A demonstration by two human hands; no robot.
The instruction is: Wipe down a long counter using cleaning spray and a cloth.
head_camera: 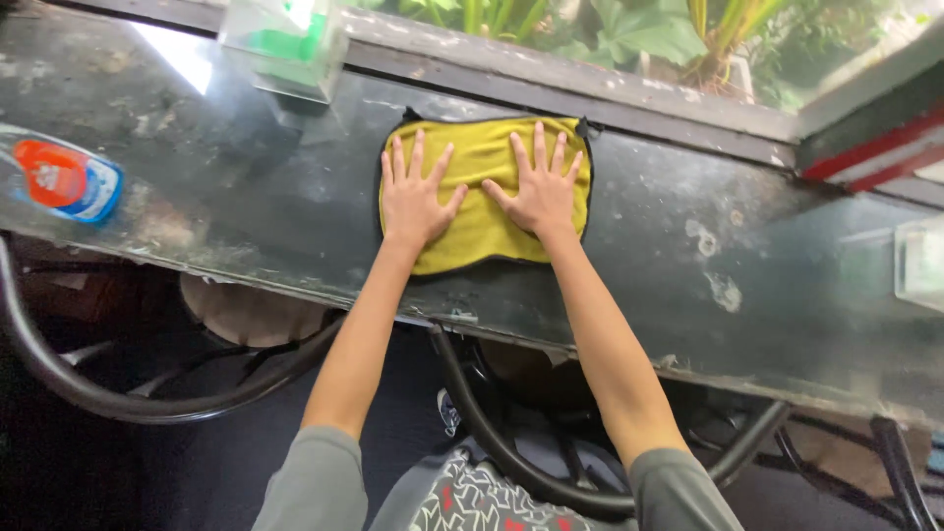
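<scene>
A yellow cloth point(484, 155) with a dark edge lies flat on a dark, smeared glass counter point(246, 187). My left hand point(414, 195) presses palm-down on the cloth's left half, fingers spread. My right hand point(539, 187) presses palm-down on its right half, fingers spread too. Both hands rest side by side with thumbs pointing inward, and neither grips anything.
A bottle with a red and blue label point(61, 179) lies at the counter's left end. A clear plastic box with green contents point(285, 41) stands at the back. Another clear box point(919, 264) sits at the right edge. Stools with curved metal frames point(246, 320) stand below; plants point(639, 34) grow behind.
</scene>
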